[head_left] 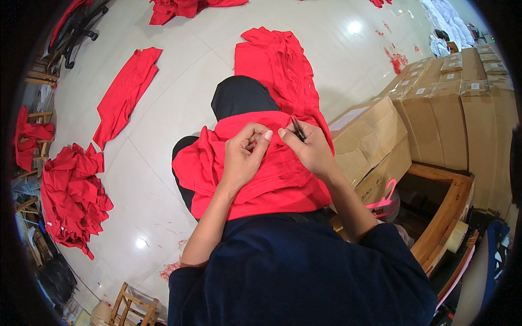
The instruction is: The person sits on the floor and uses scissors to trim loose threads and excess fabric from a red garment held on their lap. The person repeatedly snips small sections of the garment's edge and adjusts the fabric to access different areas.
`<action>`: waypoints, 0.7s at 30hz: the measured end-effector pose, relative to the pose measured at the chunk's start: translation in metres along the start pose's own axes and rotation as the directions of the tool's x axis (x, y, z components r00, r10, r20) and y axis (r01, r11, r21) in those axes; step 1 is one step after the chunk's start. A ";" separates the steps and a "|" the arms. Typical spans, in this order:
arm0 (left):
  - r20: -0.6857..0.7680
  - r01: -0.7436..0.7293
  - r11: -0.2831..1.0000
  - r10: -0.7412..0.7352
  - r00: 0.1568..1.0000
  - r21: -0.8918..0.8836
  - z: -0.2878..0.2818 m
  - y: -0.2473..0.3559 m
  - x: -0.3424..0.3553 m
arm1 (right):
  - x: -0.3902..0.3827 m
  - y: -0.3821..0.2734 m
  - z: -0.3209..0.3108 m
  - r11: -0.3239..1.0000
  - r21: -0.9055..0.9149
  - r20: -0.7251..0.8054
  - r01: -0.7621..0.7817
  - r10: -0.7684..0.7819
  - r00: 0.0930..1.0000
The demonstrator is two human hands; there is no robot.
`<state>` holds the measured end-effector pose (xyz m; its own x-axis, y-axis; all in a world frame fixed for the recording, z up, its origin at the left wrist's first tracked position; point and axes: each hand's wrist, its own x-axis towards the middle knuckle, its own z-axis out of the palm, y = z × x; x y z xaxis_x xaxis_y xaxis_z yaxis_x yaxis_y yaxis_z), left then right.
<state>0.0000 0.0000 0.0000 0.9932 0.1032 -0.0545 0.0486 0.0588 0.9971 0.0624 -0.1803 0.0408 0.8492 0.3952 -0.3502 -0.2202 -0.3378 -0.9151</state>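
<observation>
A red garment (pixel 272 185) lies bunched across my lap, over my black-clad knees. Above it, my left hand (pixel 243 155) is closed, thumb against the fingers. What it pinches, if anything, is too small to make out. Close beside it, my right hand (pixel 311 148) is closed too, with dark thread snips (pixel 298 129) held in it, their tips pointing up and away from me. The thumbs of both hands point towards each other, a small gap apart, over the folded edge of the garment.
Another red garment (pixel 277 65) stretches over the floor beyond my knees. A long red piece (pixel 128 95) and a red heap (pixel 73 195) lie at left. Cardboard boxes (pixel 440 114) stand at right, near a wooden frame (pixel 440 217) and pink hanger (pixel 385 201). Red scraps dot the floor.
</observation>
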 end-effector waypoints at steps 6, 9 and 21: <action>-0.022 0.086 0.992 -0.088 0.996 -0.093 0.000 -0.004 -0.002 | -0.019 -0.020 -0.002 0.842 0.527 -0.022 -0.115 0.149 0.989; -0.063 0.025 0.997 -0.030 0.998 -0.074 -0.001 -0.009 -0.003 | -0.033 -0.022 0.004 0.755 0.581 0.191 -0.303 0.236 0.953; -0.061 -0.071 0.997 0.072 0.996 0.014 -0.004 -0.005 -0.008 | -0.035 -0.015 0.025 0.537 0.607 0.469 -0.586 0.353 0.810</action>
<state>-0.0082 0.0024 -0.0045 0.9857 0.1678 0.0144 -0.0209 0.0371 0.9991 0.0244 -0.1675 0.0621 0.3846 0.6018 -0.7000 -0.9071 0.1060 -0.4073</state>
